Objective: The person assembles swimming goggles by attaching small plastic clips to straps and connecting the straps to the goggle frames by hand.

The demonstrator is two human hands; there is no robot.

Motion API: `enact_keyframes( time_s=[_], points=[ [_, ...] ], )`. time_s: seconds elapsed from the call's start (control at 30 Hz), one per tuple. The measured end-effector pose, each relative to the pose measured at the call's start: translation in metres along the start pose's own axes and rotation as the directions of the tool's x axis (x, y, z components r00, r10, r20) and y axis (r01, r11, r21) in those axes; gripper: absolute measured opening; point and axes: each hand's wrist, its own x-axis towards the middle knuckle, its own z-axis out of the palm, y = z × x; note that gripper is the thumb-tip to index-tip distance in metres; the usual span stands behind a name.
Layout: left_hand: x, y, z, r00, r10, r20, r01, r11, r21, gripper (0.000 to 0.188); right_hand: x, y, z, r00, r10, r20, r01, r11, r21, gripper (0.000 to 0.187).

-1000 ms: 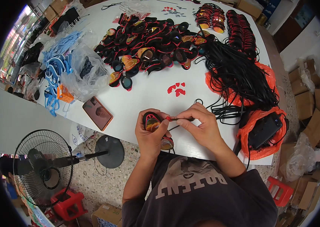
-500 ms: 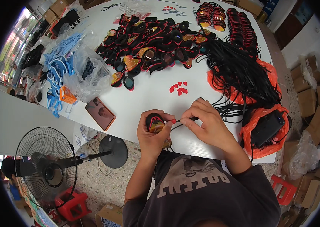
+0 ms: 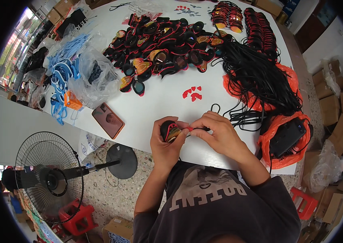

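Just above the table's near edge, my left hand [image 3: 162,146] is closed around a pair of black and red swim goggles [image 3: 170,132] with an orange-yellow mirrored lens. A small red clip [image 3: 190,128] shows at the goggles' right end, between the fingertips of both hands. My right hand [image 3: 221,134] pinches a black strap [image 3: 215,107] against that clip, and a loop of strap rises beyond the knuckles. How far the strap passes through the clip is hidden by my fingers. Several loose red clips [image 3: 196,96] lie on the table past my hands.
A heap of goggles [image 3: 159,52] covers the table's middle. Black straps [image 3: 256,69] pile on orange plastic at right, near a bag [image 3: 285,141] holding a black object. A phone [image 3: 108,121] and blue straps [image 3: 64,73] lie left. A fan [image 3: 52,180] stands beside the table.
My right hand has shifted left, closer to the red clip. The goggles have turned slightly and moved right in my left hand. A strap loop now shows beyond my right hand.
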Motion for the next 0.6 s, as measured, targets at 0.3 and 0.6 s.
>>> enact_keyframes(
  time_s=[0.3, 0.6],
  points=[
    [0.001, 0.000, -0.002, 0.999, -0.016, 0.036, 0.015, 1.000, 0.011, 0.036, -0.006, 0.009, 0.008, 0.978, 0.207, -0.029, -0.192, 0.943, 0.272, 0.011],
    [0.000, 0.001, -0.002, 0.999, -0.035, 0.025, 0.035, 0.999, -0.001, 0.033, -0.007, -0.001, 0.002, 0.982, 0.187, 0.002, -0.181, 0.946, 0.270, 0.026]
  ],
)
